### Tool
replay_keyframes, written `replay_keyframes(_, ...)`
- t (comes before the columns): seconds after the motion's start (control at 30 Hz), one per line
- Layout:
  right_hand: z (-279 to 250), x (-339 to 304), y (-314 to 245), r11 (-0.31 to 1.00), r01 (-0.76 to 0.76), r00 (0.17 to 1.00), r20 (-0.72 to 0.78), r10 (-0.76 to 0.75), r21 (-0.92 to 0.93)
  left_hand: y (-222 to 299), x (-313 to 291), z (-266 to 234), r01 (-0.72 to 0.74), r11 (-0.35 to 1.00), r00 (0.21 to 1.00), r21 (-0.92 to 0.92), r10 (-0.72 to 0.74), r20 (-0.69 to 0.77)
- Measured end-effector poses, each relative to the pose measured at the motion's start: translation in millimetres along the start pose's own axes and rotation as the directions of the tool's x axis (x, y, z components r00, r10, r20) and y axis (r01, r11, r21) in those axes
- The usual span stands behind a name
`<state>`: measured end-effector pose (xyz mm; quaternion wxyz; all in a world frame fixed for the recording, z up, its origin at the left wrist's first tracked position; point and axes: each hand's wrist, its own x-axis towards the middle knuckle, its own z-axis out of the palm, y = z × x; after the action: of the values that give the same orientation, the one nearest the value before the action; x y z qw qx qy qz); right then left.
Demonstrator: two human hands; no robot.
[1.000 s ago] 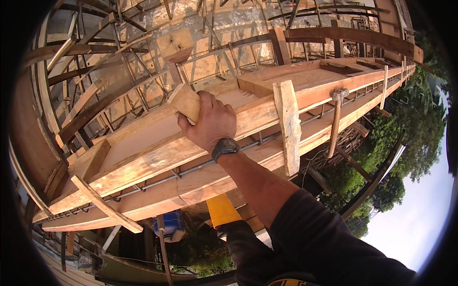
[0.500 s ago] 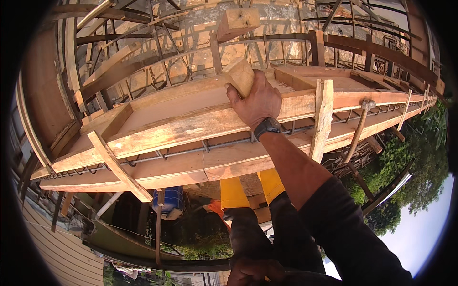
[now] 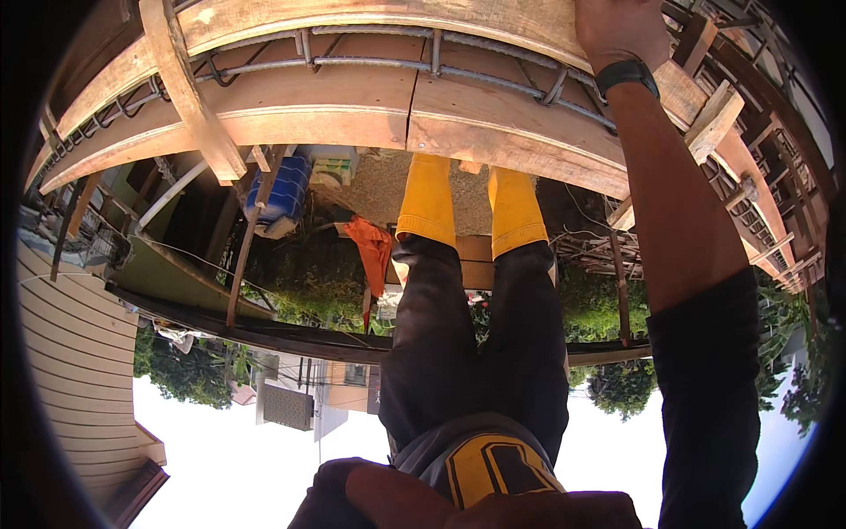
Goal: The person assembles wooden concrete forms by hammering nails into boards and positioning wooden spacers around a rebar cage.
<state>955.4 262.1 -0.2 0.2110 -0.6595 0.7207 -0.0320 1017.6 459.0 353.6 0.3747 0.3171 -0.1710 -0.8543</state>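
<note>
My right hand point(image 3: 621, 33) is at the top edge of the head view, over the upper wooden board point(image 3: 370, 18) of a long formwork trough. A dark watch point(image 3: 627, 79) is on its wrist. The frame cuts off its fingers, so I cannot see what they hold or touch. Steel reinforcing bars point(image 3: 379, 63) with bent stirrups run between that board and the lower board point(image 3: 326, 126). Close to my body, at the lower edge, shows part of my left arm point(image 3: 397, 498), dark and blurred; I cannot make out its fingers.
Wooden cleats point(image 3: 187, 97) cross the boards at left and right. Below the trough are my yellow boots point(image 3: 429, 203), a blue container point(image 3: 284, 196) and an orange cloth point(image 3: 370, 251). A corrugated roof point(image 3: 75, 361) lies at the left, with greenery and buildings beyond.
The view has tipped down towards my legs, and the boards now sit higher in it. My right hand, earlier gripping a short wooden block, now appears at upper right; the block is out of view.
</note>
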Motion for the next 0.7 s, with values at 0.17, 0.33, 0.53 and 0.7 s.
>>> replay_keyframes(0.17, -2.4, 8.0, 5.5, 0.997, 0.071, 0.997, -0.018, -0.071, -0.035, -12.0, -0.8, -11.4, -0.018, 0.996, 0.999, 0.088, 0.015, 0.032)
replay_keyframes(0.33, -6.2, 14.7, -1.6, 0.997, -0.008, 1.000, 0.006, 0.008, -0.076, -30.0, -5.2, -31.0, -0.053, 0.976, 0.998, 0.210, 0.043, 0.052)
replay_keyframes(0.53, 5.9, 5.6, 10.3, 0.994, -0.026, 1.000, 0.014, 0.027, -0.108, -58.4, -6.3, -77.7, -0.039, 0.916, 0.979, 0.399, 0.114, -0.166)
replay_keyframes(0.7, 2.0, 9.8, 11.7, 0.985, 0.030, 0.999, -0.028, -0.035, -0.169, -100.0, -26.1, -230.4, 0.460, 0.682, 0.233, 0.568, 0.525, -0.819)
